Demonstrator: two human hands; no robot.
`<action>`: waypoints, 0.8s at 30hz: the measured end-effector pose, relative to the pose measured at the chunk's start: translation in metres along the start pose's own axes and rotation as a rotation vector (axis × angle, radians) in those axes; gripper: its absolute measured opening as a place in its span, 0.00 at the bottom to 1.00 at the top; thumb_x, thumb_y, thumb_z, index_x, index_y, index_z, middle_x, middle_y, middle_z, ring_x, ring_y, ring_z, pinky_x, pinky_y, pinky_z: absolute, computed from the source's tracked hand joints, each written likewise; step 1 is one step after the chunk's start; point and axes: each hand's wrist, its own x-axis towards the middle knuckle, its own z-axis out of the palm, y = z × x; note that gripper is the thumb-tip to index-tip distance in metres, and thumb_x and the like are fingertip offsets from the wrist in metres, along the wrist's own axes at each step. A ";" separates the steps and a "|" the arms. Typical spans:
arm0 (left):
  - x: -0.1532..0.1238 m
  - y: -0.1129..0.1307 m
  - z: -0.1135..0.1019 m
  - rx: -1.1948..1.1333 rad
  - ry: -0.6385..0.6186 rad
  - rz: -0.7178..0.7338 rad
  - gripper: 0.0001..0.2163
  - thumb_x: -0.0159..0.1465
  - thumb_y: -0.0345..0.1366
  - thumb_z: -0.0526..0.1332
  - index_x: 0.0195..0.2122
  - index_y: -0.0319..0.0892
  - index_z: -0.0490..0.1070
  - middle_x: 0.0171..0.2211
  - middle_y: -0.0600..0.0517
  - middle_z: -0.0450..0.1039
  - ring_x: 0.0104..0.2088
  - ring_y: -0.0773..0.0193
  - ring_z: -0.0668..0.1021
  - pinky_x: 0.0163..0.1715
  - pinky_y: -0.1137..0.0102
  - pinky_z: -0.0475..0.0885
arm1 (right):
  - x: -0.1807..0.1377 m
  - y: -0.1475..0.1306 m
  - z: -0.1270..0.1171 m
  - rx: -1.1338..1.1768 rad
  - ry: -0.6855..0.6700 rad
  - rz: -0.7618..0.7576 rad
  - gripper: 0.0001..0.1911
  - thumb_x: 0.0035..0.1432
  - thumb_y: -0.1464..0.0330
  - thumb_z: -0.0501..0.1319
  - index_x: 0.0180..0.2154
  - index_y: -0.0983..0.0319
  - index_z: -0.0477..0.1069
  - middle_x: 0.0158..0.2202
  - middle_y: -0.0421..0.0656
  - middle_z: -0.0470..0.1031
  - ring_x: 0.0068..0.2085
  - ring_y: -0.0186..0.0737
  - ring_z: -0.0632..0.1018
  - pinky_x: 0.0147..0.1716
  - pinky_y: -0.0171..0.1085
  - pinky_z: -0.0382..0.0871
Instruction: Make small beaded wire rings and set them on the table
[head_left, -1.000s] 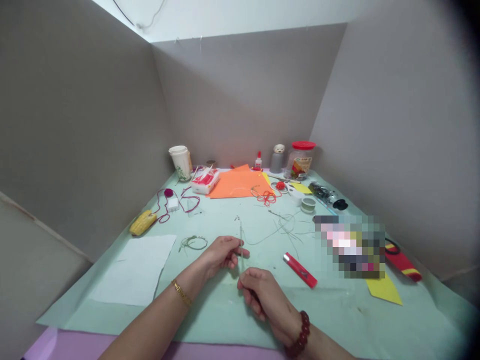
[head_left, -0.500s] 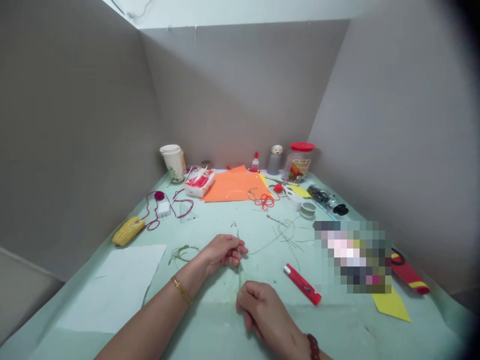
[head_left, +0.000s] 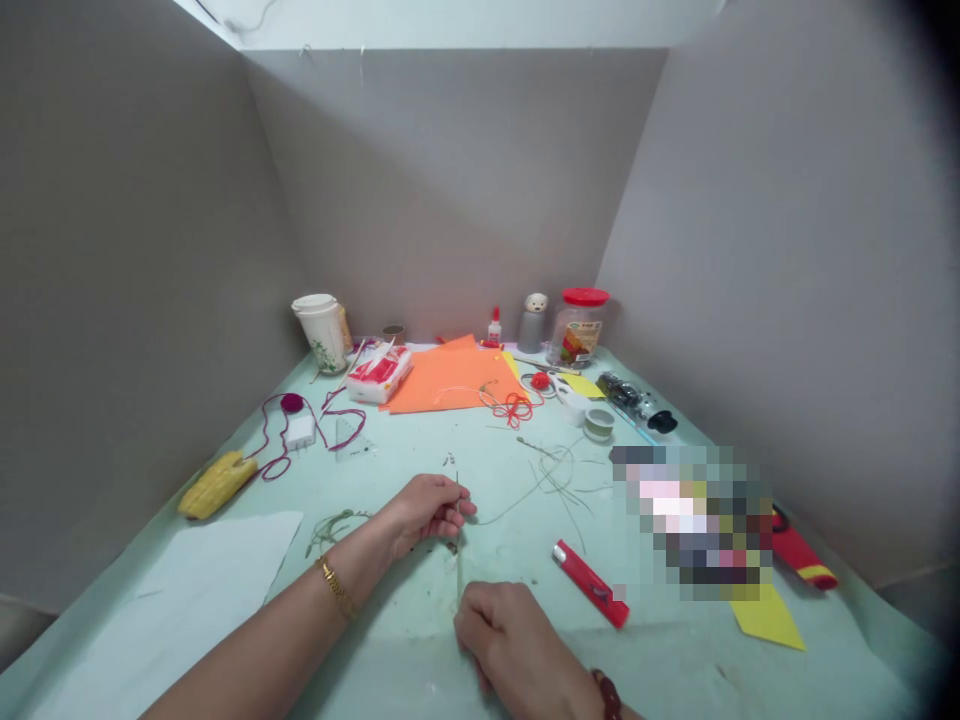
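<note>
My left hand [head_left: 424,510] rests on the pale green table cover [head_left: 480,480], its fingers pinched round a thin green wire [head_left: 458,545] that runs upright past the fingertips. My right hand [head_left: 510,650] sits closer to me, curled into a loose fist on the lower end of the same wire. The wire's tip sticks up just above my left fingers. A gold bracelet is on my left wrist and a dark red bead bracelet on my right.
A red utility knife [head_left: 590,584] lies right of my hands. Loose wires [head_left: 559,470], a small wire coil [head_left: 330,525], white paper [head_left: 195,590], a yellow corn-shaped object [head_left: 214,484], orange paper [head_left: 450,378], a cup [head_left: 322,332], a jar [head_left: 576,328] and red scissors handles [head_left: 799,550] lie around. Grey partitions wall in the table.
The view has shifted so everything sits further left and lower. My right hand has slid down toward me along the wire, widening the gap between both hands.
</note>
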 end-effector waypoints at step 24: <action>0.001 0.003 0.004 0.171 0.096 0.065 0.02 0.53 0.31 0.58 0.26 0.38 0.67 0.18 0.56 0.66 0.14 0.76 0.64 0.14 0.78 0.59 | 0.092 -0.020 -0.067 -0.372 0.264 -0.264 0.11 0.50 0.76 0.52 0.25 0.64 0.73 0.26 0.43 0.75 0.28 0.34 0.70 0.29 0.31 0.57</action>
